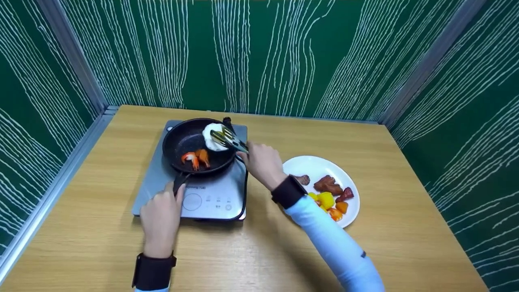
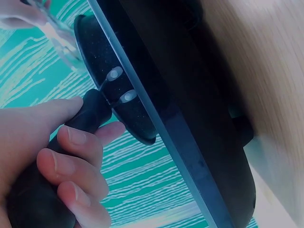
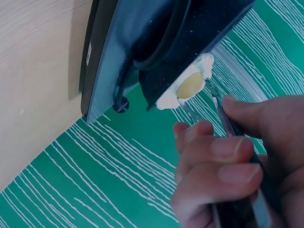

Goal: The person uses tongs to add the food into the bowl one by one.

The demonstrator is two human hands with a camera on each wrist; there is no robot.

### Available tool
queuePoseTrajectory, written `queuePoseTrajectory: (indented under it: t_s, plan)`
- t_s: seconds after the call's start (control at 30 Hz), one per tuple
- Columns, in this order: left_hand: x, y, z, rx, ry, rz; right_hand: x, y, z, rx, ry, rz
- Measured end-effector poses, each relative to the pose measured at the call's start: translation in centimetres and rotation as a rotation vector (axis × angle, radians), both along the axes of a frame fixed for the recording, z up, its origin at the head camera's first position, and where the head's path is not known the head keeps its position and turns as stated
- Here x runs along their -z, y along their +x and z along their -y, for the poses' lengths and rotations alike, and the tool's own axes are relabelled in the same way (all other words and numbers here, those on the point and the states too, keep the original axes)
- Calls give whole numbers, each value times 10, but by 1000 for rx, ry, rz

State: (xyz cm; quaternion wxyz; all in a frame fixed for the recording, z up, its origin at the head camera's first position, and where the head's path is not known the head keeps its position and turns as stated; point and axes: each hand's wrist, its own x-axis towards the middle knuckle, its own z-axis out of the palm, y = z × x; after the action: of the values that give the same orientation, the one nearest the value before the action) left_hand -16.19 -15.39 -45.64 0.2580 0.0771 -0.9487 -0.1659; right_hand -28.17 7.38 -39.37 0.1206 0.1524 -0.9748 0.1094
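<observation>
My left hand (image 1: 162, 213) grips the black handle (image 2: 92, 114) of a frying pan (image 1: 178, 140), which sits on an induction cooker (image 1: 156, 188). In my right hand (image 1: 263, 160) is a pair of metal tongs (image 1: 240, 145) with slotted ends. The tongs' tips are at a fried egg (image 1: 208, 136), white with a yellow yolk, over the right side of the pan. In the right wrist view the egg (image 3: 190, 86) shows at the pan's rim, beside the tips. Orange-red food pieces (image 1: 196, 159) lie low in the pan.
A white plate (image 1: 353, 213) stands right of the cooker, partly behind my right forearm. It holds browned meat pieces (image 1: 327, 185), yellow chunks (image 1: 325, 199) and orange pieces. A black cable (image 1: 245, 190) runs along the cooker's right side. Green patterned panels (image 1: 267, 56) enclose the wooden table (image 1: 373, 162).
</observation>
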Motion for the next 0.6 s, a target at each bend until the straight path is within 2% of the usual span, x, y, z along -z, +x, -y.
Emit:
queuePoseTrajectory:
  t_s: [0.2,0.43,0.6]
  plan:
    - [1,0,0,0,2,1,7,-7,13,17,36,25]
    - [0,0,-1,2,1,3,8,-12,21,43,56,73]
    - [1,0,0,-4,-5,-21,11,-15,26,43,56,47]
